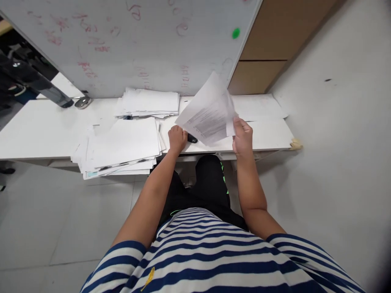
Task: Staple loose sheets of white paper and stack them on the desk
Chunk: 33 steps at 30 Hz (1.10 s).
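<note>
My right hand (243, 136) grips the right edge of a few printed sheets of paper (210, 116), thumb and fingers pinched together. The sheets are raised above the white desk, tilted, with their upper part bent. My left hand (178, 138) rests at the desk's front with its fingers curled, by the lower left corner of the sheets. Whether it holds that corner is hidden. Touching its right side is a small black object (192, 138), partly covered by the sheets; its kind is unclear.
A large paper stack (122, 142) overhangs the front edge of the white desk (49, 130). Behind it lies a second paper stack (151, 101). More paper (259, 106) lies at the right. A computer mouse (82, 102) is near the back left. A whiteboard (159, 44) rises behind.
</note>
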Each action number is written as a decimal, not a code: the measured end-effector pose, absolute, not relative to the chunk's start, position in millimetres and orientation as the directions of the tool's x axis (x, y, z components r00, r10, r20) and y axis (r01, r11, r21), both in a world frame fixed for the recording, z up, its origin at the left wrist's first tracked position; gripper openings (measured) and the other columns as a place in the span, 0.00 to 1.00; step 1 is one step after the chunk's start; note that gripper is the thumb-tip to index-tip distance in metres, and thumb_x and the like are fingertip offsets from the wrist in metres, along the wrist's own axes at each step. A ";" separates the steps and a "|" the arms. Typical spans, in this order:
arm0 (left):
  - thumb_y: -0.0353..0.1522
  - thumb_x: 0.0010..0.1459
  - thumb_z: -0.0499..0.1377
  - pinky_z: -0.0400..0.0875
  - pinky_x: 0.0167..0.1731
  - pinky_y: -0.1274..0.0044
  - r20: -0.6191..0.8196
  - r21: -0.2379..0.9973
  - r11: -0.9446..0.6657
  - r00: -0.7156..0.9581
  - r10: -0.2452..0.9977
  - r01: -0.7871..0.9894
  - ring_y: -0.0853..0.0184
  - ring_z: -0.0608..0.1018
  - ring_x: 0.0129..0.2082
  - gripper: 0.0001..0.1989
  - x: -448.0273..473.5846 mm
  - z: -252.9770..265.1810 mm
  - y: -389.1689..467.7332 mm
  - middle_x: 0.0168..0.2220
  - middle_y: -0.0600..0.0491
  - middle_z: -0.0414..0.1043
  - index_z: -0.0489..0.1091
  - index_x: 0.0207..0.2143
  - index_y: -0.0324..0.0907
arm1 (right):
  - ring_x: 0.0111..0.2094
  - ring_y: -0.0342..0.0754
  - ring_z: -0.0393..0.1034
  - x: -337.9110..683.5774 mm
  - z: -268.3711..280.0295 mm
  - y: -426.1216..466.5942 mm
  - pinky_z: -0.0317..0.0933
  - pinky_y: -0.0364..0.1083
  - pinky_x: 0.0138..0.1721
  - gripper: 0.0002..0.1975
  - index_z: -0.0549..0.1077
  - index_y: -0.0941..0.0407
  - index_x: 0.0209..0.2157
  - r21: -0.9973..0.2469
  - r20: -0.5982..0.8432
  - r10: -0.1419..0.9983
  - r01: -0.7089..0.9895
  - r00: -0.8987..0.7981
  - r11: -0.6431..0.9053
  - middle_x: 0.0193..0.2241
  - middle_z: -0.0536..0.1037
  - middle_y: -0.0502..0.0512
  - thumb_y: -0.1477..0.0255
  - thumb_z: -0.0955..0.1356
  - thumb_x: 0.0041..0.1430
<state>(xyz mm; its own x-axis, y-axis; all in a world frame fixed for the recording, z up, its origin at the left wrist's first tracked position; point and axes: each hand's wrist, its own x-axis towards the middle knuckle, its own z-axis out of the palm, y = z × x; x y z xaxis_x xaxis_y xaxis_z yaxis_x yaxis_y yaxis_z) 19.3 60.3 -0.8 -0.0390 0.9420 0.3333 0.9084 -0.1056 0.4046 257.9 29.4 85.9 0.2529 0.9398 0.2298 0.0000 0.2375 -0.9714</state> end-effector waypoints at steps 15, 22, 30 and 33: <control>0.51 0.57 0.61 0.77 0.40 0.68 0.126 0.956 -0.164 0.163 0.978 0.243 0.59 0.80 0.45 0.25 25.1 92.5 -45.1 0.45 0.49 0.78 0.70 0.53 0.50 | 0.33 0.50 0.73 301.3 118.2 -11.6 0.69 0.48 0.34 0.17 0.77 0.51 0.25 -0.993 0.121 0.993 -0.001 -0.001 0.121 0.25 0.76 0.49 0.52 0.74 0.51; 0.44 0.55 0.64 0.78 0.39 0.68 0.040 0.991 -0.055 0.126 0.991 0.121 0.59 0.81 0.42 0.18 39.7 78.8 -54.7 0.42 0.50 0.80 0.73 0.45 0.46 | 0.42 0.55 0.76 285.6 97.5 -13.7 0.71 0.53 0.41 0.32 0.76 0.48 0.37 -0.978 0.038 0.993 -0.201 0.110 0.060 0.34 0.80 0.53 0.35 0.63 0.50; 0.37 0.59 0.56 0.74 0.36 0.72 0.025 0.961 -0.056 0.117 0.993 0.272 0.63 0.80 0.37 0.13 36.4 53.0 -53.1 0.37 0.52 0.79 0.72 0.45 0.44 | 0.45 0.54 0.76 269.3 43.0 -42.7 0.71 0.53 0.43 0.24 0.74 0.46 0.43 -0.942 -0.062 0.992 -0.336 0.111 -0.021 0.45 0.81 0.52 0.47 0.73 0.49; 0.30 0.58 0.53 0.72 0.41 0.72 0.121 0.889 -0.181 0.165 0.979 0.421 0.65 0.78 0.39 0.14 38.9 52.6 -57.7 0.39 0.53 0.78 0.72 0.45 0.44 | 0.48 0.52 0.74 261.7 43.3 -44.9 0.67 0.51 0.50 0.19 0.74 0.48 0.42 -0.960 0.072 0.979 -0.253 0.191 0.120 0.45 0.81 0.51 0.54 0.73 0.51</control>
